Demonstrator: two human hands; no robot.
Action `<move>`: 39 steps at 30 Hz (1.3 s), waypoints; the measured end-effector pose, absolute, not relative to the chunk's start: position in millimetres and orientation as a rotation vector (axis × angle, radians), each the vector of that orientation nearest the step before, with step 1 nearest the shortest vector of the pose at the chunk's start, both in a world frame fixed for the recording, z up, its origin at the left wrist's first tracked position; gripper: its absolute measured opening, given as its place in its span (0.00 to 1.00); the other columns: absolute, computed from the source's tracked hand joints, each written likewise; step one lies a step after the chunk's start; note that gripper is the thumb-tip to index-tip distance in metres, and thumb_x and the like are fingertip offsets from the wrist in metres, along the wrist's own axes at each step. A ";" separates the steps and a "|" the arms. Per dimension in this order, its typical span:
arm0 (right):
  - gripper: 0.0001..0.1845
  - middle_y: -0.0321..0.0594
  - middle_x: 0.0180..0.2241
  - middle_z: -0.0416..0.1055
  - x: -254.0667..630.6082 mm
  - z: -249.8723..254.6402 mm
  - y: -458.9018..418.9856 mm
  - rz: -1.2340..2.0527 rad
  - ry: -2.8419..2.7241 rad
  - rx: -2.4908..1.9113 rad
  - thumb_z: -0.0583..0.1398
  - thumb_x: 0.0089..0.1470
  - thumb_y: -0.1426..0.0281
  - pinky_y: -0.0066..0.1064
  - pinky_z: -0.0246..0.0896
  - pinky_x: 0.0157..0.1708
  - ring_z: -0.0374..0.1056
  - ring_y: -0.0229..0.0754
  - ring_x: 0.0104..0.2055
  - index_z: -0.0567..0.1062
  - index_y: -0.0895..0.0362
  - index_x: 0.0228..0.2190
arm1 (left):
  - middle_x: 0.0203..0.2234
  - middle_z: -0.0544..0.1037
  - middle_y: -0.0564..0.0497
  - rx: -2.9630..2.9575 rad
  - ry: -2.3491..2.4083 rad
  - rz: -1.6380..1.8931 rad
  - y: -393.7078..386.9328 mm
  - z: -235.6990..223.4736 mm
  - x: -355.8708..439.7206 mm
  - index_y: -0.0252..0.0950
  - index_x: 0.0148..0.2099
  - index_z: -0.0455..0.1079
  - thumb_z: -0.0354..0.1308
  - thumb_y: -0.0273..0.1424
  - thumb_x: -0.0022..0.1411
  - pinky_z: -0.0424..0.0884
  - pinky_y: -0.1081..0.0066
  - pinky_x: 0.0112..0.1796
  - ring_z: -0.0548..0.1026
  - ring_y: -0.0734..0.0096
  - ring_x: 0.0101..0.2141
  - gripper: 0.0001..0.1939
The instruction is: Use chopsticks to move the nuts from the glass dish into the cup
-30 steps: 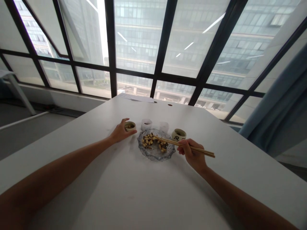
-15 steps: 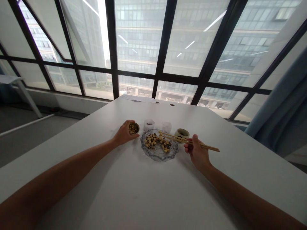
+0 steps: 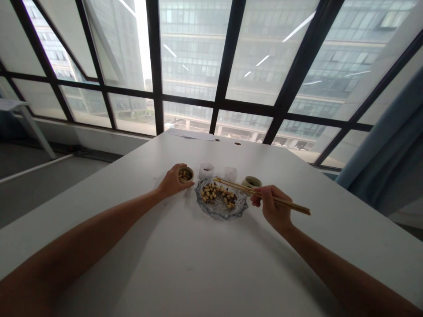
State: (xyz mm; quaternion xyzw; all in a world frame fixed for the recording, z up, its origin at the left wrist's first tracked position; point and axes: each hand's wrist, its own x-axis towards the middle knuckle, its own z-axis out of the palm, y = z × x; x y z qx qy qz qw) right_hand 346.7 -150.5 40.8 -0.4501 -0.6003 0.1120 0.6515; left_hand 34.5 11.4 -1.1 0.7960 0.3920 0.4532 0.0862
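My left hand (image 3: 173, 180) is wrapped round a small cup (image 3: 191, 169) that is tilted toward me, with several peanuts visible inside. In my right hand (image 3: 273, 204) is a pair of wooden chopsticks (image 3: 292, 205), reaching left over a clear scalloped glass plate (image 3: 216, 215). At the chopstick tips, above the plate's far side, there is a small pale yellow piece, seemingly a peanut. On the plate lie shelled-looking peanuts (image 3: 209, 193) on the left and more peanuts with dark bits (image 3: 228, 198) on the right.
Behind the plate stand two whitish translucent cups, the left cup (image 3: 206, 171) with something dark in it and the right cup (image 3: 230, 174). A greenish cup (image 3: 252, 181) sits beyond my right hand. Paper (image 3: 191, 134) lies at the white table's far edge, before the windows.
The chopstick tips have moved a little left over the plate, toward the cup in my left hand. My left hand keeps its hold on the cup.
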 end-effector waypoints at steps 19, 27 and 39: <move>0.29 0.41 0.19 0.75 327.2 115.6 -126.4 0.541 -1.555 -1.145 0.68 0.46 0.42 0.26 0.59 0.15 0.66 0.37 0.18 0.78 0.57 0.22 | 0.50 0.77 0.39 2.375 1.119 1.298 11.3 -1.7 37.4 0.35 0.55 0.66 0.71 0.44 0.48 0.73 0.54 0.54 0.77 0.52 0.50 0.35; 0.28 0.42 0.18 0.75 336.8 115.2 -143.3 0.729 -1.782 -1.329 0.69 0.45 0.44 0.24 0.59 0.14 0.68 0.38 0.16 0.77 0.57 0.19 | 0.49 0.77 0.38 2.359 1.134 1.297 12.3 -2.4 35.5 0.34 0.55 0.66 0.70 0.44 0.48 0.74 0.55 0.52 0.78 0.53 0.48 0.35; 0.31 0.42 0.15 0.73 367.5 152.9 -147.8 0.575 -1.780 -1.396 0.68 0.43 0.41 0.26 0.60 0.13 0.67 0.39 0.15 0.78 0.58 0.18 | 0.48 0.78 0.39 2.322 1.150 1.301 13.8 -3.6 35.0 0.35 0.54 0.67 0.70 0.45 0.48 0.75 0.54 0.51 0.78 0.52 0.47 0.34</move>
